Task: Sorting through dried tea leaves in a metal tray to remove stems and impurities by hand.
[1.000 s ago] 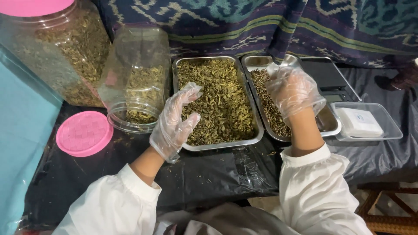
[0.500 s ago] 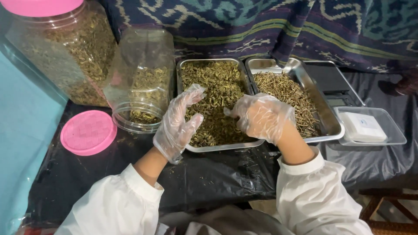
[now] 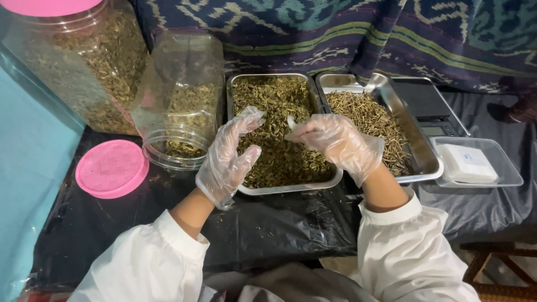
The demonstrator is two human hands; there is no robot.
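On the black plastic sheet (image 3: 279, 229), a pink lid (image 3: 112, 168) lies left of a clear jar (image 3: 182, 100) that is tipped on its side, its mouth toward the person. Right of the jar stand two steel trays. The left tray (image 3: 291, 188) of dried herbs has its long axis pointing away from the person. Above it, the gloved left hand (image 3: 229, 159) is half open, thumb and fingers curved, holding nothing visible. The gloved right hand (image 3: 335, 142) reaches in from the right, fingers loosely bent; whether it pinches any herbs, I cannot tell.
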